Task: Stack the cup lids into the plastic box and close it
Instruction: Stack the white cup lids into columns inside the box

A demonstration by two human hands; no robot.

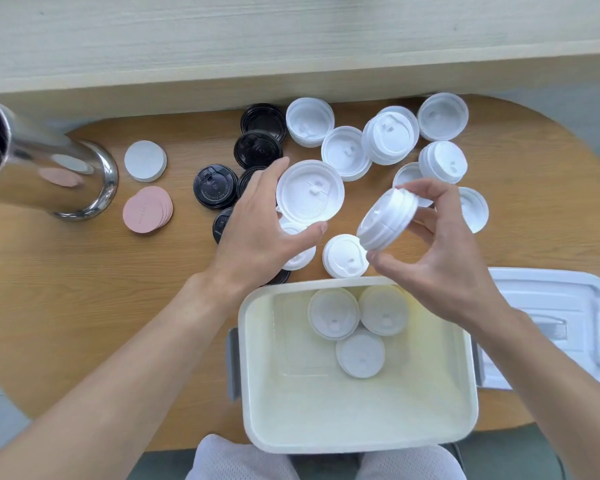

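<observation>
An open white plastic box point(257, 403) stands at the table's near edge with three white lids point(361, 353) lying in its far part. My left hand point(260, 230) grips a single white cup lid point(309, 192), held flat above the table. My right hand point(440, 258) holds a small tilted stack of white lids point(387, 220) just beyond the box's far rim. Several loose white lids point(343, 152) and black lids point(215, 186) are scattered on the table behind my hands. The box's white cover point(548, 299) lies to the right of the box.
A shiny metal cylinder point(49, 171) lies at the left. Beside it are a white round coaster point(145, 161) and a pile of pink coasters point(148, 209). A pale wooden wall panel point(291, 39) runs behind the round wooden table point(84, 306).
</observation>
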